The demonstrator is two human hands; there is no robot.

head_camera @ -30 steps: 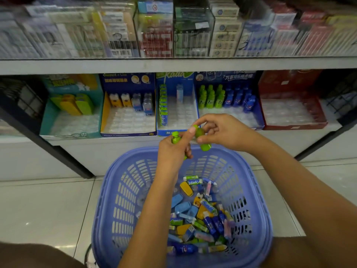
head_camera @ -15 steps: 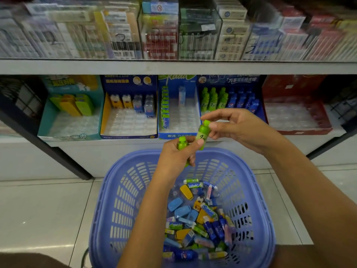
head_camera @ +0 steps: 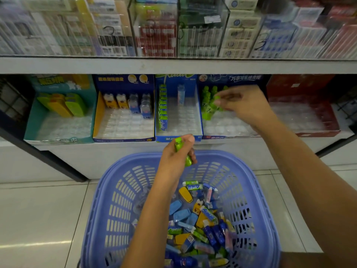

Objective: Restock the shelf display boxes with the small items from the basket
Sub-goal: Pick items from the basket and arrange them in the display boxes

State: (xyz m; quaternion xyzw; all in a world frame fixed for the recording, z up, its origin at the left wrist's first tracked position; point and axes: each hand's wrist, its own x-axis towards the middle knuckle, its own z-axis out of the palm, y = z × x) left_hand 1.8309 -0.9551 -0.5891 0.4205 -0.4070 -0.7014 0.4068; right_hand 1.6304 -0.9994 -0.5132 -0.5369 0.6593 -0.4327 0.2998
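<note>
While each hand's fingers pinch one green bottle (head_camera: 182,151), five display boxes (head_camera: 123,136) wait.

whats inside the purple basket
The purple slatted plastic basket holds loose small packets in blue, yellow and green; the left forearm covers some.

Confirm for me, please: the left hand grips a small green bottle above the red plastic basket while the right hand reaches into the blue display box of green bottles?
Nearly. The head view shows the plastic basket is lavender-blue, not red. The rest holds: the left hand grips a small green bottle above it, and the right hand reaches into the blue display box of green bottles.
</note>
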